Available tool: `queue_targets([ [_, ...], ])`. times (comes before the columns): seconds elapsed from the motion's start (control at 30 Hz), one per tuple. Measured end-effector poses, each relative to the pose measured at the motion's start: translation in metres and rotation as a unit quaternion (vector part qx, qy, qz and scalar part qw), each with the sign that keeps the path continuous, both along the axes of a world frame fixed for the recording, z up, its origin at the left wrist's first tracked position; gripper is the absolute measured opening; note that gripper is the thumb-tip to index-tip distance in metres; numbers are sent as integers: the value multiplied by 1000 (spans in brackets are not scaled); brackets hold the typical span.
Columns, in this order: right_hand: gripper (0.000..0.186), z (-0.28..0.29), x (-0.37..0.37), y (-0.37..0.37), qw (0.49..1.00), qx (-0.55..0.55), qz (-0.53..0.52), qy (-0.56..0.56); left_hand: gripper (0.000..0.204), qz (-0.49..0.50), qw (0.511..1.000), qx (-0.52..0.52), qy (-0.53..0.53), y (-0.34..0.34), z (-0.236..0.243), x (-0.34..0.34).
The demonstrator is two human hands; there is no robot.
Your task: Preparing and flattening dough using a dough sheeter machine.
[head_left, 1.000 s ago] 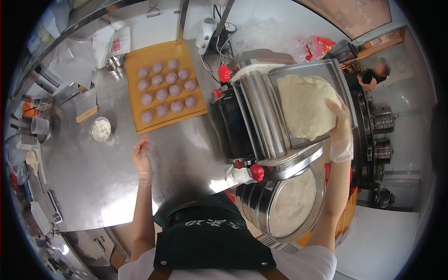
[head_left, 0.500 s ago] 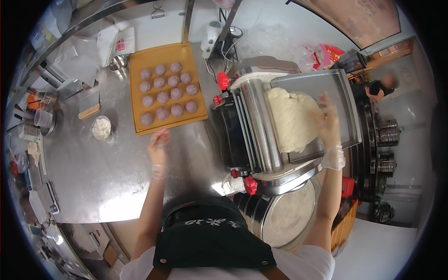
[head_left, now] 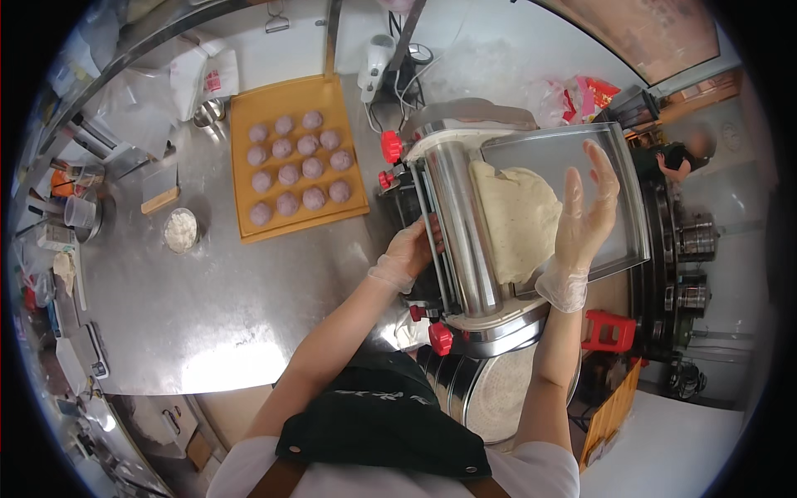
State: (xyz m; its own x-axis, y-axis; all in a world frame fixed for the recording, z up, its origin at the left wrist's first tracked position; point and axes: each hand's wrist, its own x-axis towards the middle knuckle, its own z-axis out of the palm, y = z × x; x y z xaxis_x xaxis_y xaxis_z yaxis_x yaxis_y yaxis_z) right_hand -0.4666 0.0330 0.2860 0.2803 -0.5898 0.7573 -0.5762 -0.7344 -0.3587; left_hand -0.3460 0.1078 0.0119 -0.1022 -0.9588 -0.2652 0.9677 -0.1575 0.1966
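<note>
A steel dough roller (head_left: 465,224) with red knobs stands at centre right. A thick pale sheet of dough (head_left: 519,216) lies on its clear side tray (head_left: 614,241), against the roller. My left hand (head_left: 411,249), in a clear plastic glove, reaches to the metal bars on the machine's left side; its fingertips are partly hidden there, so its grip is unclear. My right hand (head_left: 585,216), also gloved, is raised over the dough's right edge, fingers apart and holding nothing. An orange tray (head_left: 245,226) with several pale purple balls lies left of the machine.
A bowl of white powder (head_left: 180,230), a scraper (head_left: 158,195) and a steel cup (head_left: 209,114) stand on the steel counter (head_left: 191,307). Below the machine are large sieves (head_left: 498,398) and a red stool (head_left: 608,330). Another person (head_left: 672,158) is at the far right.
My left hand has moved right and up to the machine. The dough has slid left to the roller, and my right hand has lifted away from it, fingers opened.
</note>
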Motion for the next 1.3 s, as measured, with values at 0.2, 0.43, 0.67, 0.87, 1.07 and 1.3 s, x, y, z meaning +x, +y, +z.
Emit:
queue_targets([
  [0.2,36,-5,-2,2,1000,-25,0,13,51,-17,999,-33,6,-9,-5,-7],
  [0.43,34,-5,-3,2,1000,-22,9,17,51,-15,999,-30,30,-16,-13,-12],
  [0.67,32,-6,1,5,1000,1,12,7,50,8,999,-38,22,-10,-14,-7],
  [0.87,32,-5,-6,5,1000,-1,15,0,75,-2,992,-84,96,-5,9,-14],
  [1.07,33,-6,-2,6,1000,18,18,0,63,-19,988,-132,72,6,-8,-17],
  [1.3,31,-7,-2,5,999,10,34,-1,49,35,998,-61,-3,22,-14,-3],
])
